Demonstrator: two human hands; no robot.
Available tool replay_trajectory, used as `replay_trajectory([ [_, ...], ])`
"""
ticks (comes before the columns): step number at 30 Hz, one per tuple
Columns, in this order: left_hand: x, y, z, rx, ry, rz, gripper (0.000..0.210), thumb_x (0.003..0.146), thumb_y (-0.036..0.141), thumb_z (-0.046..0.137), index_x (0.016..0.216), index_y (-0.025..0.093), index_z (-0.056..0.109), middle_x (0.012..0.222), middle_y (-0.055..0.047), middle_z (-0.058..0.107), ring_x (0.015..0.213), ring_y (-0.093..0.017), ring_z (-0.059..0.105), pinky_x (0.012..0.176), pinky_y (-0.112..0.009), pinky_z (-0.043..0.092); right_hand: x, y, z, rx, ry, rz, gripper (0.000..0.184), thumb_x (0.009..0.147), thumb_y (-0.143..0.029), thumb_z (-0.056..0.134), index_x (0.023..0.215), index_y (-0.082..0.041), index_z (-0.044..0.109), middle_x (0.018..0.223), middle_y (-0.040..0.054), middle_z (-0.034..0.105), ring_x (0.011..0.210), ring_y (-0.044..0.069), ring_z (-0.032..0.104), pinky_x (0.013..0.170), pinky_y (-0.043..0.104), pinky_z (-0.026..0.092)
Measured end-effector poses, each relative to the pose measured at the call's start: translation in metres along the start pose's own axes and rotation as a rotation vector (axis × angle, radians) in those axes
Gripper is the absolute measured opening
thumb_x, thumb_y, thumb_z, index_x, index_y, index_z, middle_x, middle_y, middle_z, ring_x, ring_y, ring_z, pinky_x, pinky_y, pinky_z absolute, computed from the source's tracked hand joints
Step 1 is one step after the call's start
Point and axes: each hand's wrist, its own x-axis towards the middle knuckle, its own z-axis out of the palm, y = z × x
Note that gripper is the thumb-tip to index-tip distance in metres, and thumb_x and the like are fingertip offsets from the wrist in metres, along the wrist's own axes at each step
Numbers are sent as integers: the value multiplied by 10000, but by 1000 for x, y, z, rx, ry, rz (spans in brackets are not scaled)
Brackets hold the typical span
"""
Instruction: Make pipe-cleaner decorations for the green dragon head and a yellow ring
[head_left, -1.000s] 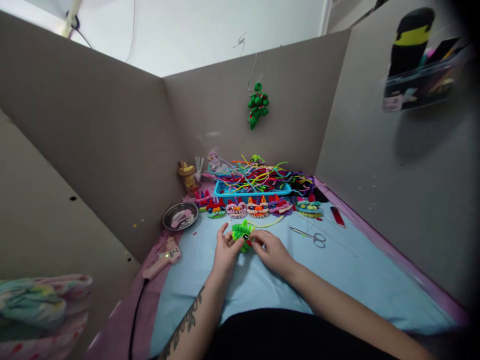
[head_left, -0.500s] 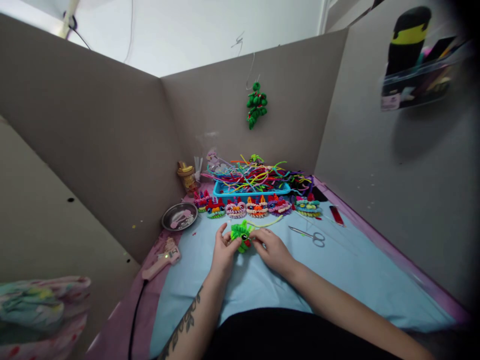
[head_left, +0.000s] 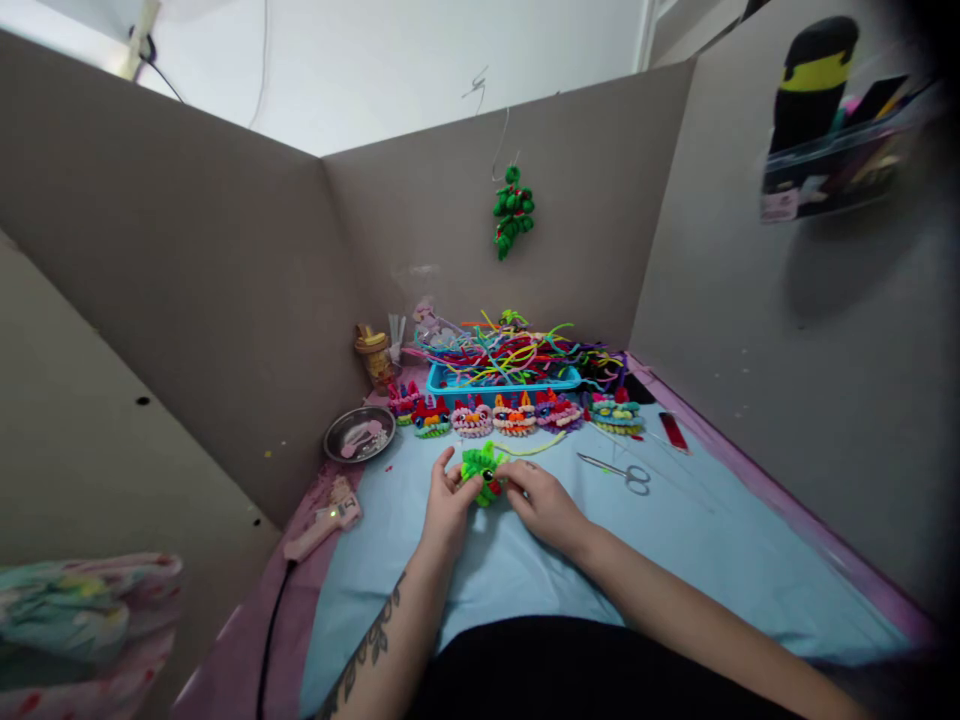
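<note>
Between my hands, just above the light blue cloth (head_left: 390,570), is a bright green pipe-cleaner figure (head_left: 477,462) with a black eye and a red patch low on its right side. My left hand (head_left: 448,500) grips it from the left, thumb across its front. At its right edge my right hand (head_left: 541,502) has thumb and fingers pinched together against the figure; whether a small piece is between those fingertips is hidden. A yellow-green pipe cleaner (head_left: 536,450) lies behind the right hand.
Silver scissors (head_left: 619,470) lie to the right. A pink glue gun (head_left: 324,530) and a metal bowl (head_left: 352,455) are at left. Behind stand several colourful pipe-cleaner heads (head_left: 514,416) and a blue tray (head_left: 442,389) heaped with pipe cleaners. Grey partitions (head_left: 480,270) enclose the table.
Almost nothing differs. The fingers of my right hand have shifted very slightly at the green figure's right edge; the left hand keeps its hold.
</note>
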Motion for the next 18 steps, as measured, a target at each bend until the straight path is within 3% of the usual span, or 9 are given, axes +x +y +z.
replay_trajectory([
  [18, 1, 3, -1, -46, 33, -21, 741, 604, 205, 740, 1223, 181, 333, 928, -57, 616, 805, -166, 609, 737, -299, 451, 0, -2, -4, 36, 0, -19, 359, 785, -28, 406, 1036, -212, 586, 842, 48, 592, 831, 182, 517, 757, 321, 438],
])
